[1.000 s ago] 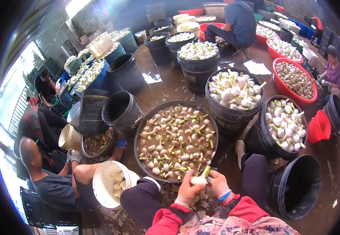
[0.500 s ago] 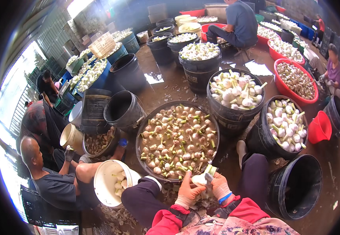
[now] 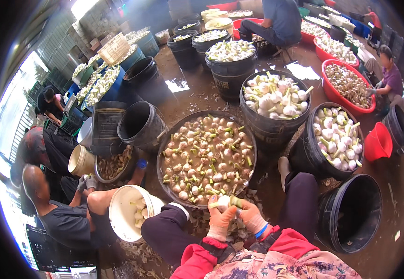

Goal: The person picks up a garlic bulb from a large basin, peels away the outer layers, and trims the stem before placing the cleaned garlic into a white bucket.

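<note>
both gloved hands meet low in view — left hand (image 3: 220,219) and right hand (image 3: 250,216) clenched around one white garlic bulb (image 3: 224,202), held over the near rim of the wide basin (image 3: 164,179) of soaking garlic; beyond stand black buckets (image 3: 276,132) heaped with peeled bulbs.

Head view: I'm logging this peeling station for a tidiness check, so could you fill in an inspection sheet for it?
Surface: wet brown floor, littered with peel scraps.
Job's things: garlic bulb with green stem, held in front of the wide basin of unpeeled garlic.
Clutter: two black buckets of white peeled garlic, empty black bucket, white bucket.
Grippers: left hand and right hand, both with fingers on the bulb.
Cables: nothing seen.
Surroundings: other people seated among red tubs.
</note>
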